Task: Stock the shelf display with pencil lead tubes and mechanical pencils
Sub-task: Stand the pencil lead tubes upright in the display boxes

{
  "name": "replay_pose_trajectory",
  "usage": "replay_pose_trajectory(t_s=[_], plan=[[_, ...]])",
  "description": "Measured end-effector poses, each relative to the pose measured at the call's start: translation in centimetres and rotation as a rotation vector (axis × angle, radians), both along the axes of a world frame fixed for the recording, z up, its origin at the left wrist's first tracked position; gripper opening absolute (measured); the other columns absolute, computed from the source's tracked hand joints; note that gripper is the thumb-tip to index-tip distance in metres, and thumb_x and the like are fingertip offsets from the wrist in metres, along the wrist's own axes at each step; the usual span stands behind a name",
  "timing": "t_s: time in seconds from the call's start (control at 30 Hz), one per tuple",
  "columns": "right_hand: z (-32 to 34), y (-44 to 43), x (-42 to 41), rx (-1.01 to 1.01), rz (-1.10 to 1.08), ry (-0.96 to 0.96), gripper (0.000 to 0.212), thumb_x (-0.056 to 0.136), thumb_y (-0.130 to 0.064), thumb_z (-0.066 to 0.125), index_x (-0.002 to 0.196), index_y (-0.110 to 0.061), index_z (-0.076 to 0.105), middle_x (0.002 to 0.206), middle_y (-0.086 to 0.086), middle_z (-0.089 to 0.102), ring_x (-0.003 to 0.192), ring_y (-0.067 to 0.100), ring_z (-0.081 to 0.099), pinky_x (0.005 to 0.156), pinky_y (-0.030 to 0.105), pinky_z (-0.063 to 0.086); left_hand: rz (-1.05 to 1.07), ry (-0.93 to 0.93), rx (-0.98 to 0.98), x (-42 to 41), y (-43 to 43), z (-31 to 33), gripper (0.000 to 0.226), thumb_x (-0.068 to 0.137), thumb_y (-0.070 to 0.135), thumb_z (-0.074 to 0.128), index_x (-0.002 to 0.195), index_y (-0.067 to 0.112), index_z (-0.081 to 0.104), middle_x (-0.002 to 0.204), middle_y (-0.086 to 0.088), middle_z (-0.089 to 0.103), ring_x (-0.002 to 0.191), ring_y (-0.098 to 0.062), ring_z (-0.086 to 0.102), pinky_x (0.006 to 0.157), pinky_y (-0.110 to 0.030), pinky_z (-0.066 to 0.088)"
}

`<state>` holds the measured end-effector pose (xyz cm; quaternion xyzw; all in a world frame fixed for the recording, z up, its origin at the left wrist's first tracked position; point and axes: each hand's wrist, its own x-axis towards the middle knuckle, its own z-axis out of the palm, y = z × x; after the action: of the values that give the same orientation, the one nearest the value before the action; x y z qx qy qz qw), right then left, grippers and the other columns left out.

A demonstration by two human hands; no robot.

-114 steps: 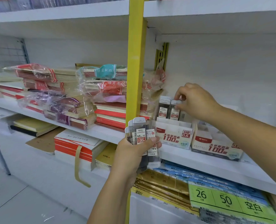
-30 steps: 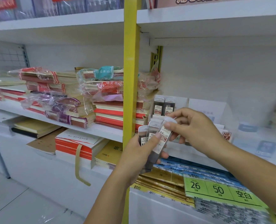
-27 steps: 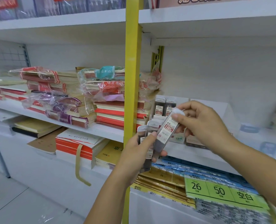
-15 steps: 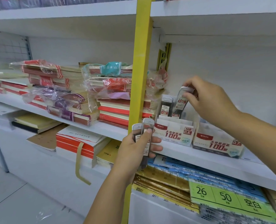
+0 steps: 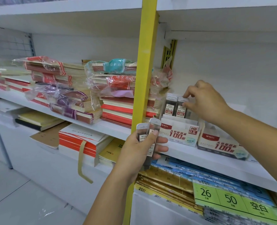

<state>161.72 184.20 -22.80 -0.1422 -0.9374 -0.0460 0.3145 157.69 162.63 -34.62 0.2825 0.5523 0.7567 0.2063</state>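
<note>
My left hand (image 5: 137,148) grips two grey pencil lead tubes (image 5: 148,133) upright in front of the yellow shelf post. My right hand (image 5: 204,103) reaches over the white display box (image 5: 180,133) marked HB 0.5 on the shelf and pinches the white cap of a lead tube (image 5: 181,108) standing in the box. Another tube (image 5: 170,106) stands just left of it. A second white display box (image 5: 222,145) sits to the right, partly behind my right forearm.
A yellow upright post (image 5: 144,78) divides the shelving. Wrapped stacks of notebooks (image 5: 111,88) fill the shelf to the left. Below lie gold and blue packs (image 5: 172,177) and a green price label (image 5: 230,200). A white shelf board (image 5: 215,17) hangs overhead.
My right hand took one tube from the bunch in my left hand, carried it up and right, and set it down into the HB 0.5 box. My left hand holds fewer tubes.
</note>
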Motion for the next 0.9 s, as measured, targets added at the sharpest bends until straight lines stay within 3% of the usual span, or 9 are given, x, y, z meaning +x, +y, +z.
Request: replay_pose_trajectory(t_s=[0.1,0.23,0.3,0.4,0.53,0.73,0.9], plan=[[-0.4,-1.0,1.5,0.001,0.050,0.082,0.024,0.093,-0.032,0.060,0.114,-0.022,0.067,0.103,-0.004,0.049,0.097,0.014,0.049,0.078,0.027,0.039,-0.021,-0.004,-0.002,0.3,0.0,0.1,0.030,0.087,0.047,0.065,0.111,0.029,0.067,0.099,0.000,0.079,0.088,-0.019,0.077,0.065,-0.025,0.061],[-1.9,-4.8,5.1,-0.378,0.382,0.106,0.015,0.091,-0.035,0.058,0.103,-0.042,0.063,0.085,-0.022,0.061,0.078,-0.006,0.057,0.066,0.009,0.045,-0.065,0.020,-0.010,0.9,0.1,0.3,0.024,0.075,0.056,0.068,0.094,0.043,0.074,0.101,0.000,0.079,0.094,-0.023,0.076,0.076,-0.035,0.062],[-3.0,-6.3,6.2,-0.544,0.482,0.041,0.023,0.091,-0.032,0.062,0.108,-0.046,0.060,0.085,-0.019,0.064,0.075,-0.002,0.059,0.065,0.009,0.046,-0.096,0.014,0.003,1.3,0.2,0.5,0.023,0.075,0.055,0.070,0.094,0.042,0.074,0.103,-0.002,0.079,0.095,-0.022,0.076,0.071,-0.029,0.061],[-4.2,-7.0,6.6,-0.655,0.518,-0.002,0.026,0.091,-0.020,0.065,0.107,-0.041,0.064,0.086,-0.008,0.065,0.077,0.011,0.061,0.072,0.022,0.052,-0.131,0.018,0.005,1.9,0.4,0.6,0.028,0.075,0.055,0.072,0.097,0.039,0.074,0.105,-0.003,0.078,0.097,-0.021,0.076,0.069,-0.027,0.059],[-4.0,-6.0,7.1,-0.809,0.512,0.152,0.022,0.089,-0.014,0.067,0.098,-0.034,0.069,0.085,-0.002,0.071,0.075,0.010,0.065,0.062,0.016,0.051,-0.201,0.010,0.033,2.2,0.2,0.2,0.032,0.083,0.041,0.071,0.113,0.031,0.069,0.109,-0.007,0.077,0.096,-0.023,0.076,0.067,-0.025,0.059],[-3.9,-5.3,6.9,-0.924,0.487,0.200,0.019,0.090,-0.012,0.066,0.099,-0.029,0.069,0.083,-0.008,0.073,0.071,0.009,0.070,0.056,0.020,0.054,-0.198,0.048,-0.025,2.0,0.4,0.0,0.051,0.083,0.043,0.067,0.127,0.024,0.053,0.108,-0.005,0.078,0.087,-0.018,0.075,0.061,-0.021,0.054],[-1.9,-4.7,6.1,-0.815,0.496,0.350,0.016,0.089,-0.019,0.067,0.101,-0.029,0.067,0.086,-0.005,0.073,0.068,0.010,0.069,0.061,0.020,0.056,-0.154,0.011,0.003,1.7,0.6,0.0,0.035,0.099,0.040,0.054,0.125,0.016,0.048,0.104,-0.009,0.078,0.069,-0.014,0.067,0.055,-0.023,0.049]])
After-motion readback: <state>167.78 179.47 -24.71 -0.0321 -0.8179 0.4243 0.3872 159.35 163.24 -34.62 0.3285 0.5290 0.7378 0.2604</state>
